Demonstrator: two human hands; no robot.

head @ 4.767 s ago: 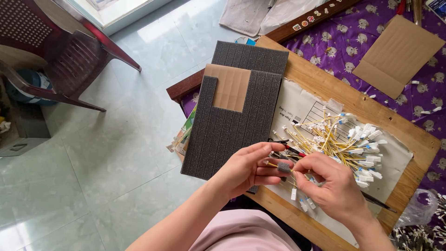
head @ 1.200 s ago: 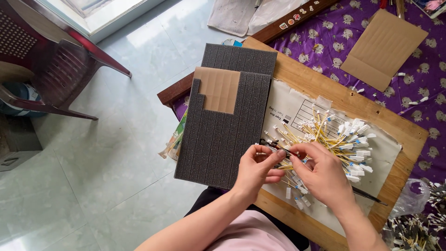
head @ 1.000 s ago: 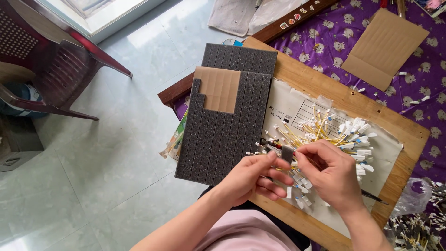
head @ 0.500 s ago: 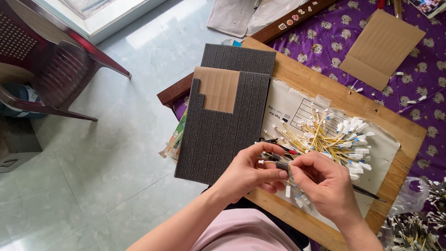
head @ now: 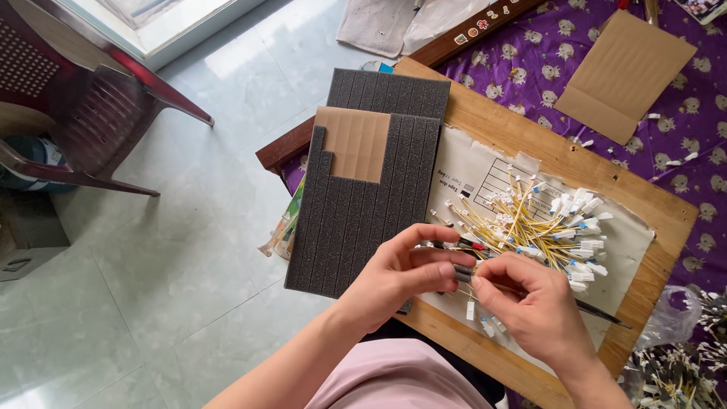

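Close to the person's lap, the left hand (head: 405, 276) and the right hand (head: 530, 307) meet over the near side of the wooden worktop (head: 666, 220). Both pinch one small bundle of wires (head: 462, 271), dark at the end, with a bit of red showing. The left grip is closed around it with the fingers curled. The right grip is narrow, thumb and fingertips nipping the same bundle. It looks like the sorting step: a few wires are being lined up between the two hands. A small white tag (head: 470, 310) hangs just under the fingers.

Just behind the hands lies the big pile of yellow wires (head: 538, 223) with white ends, on a sheet of paper (head: 473, 163). To its left sits a dark foam pad (head: 363, 204) with long grooves and a brown card piece (head: 356, 142) on top.

The foam hangs over the worktop's left edge, above the tiled floor (head: 151, 265). The near edge is right by the wrists, so small parts could drop there. Farther off there is a purple cloth (head: 530, 68), a cardboard sheet (head: 628, 72) and a red chair (head: 91, 113).
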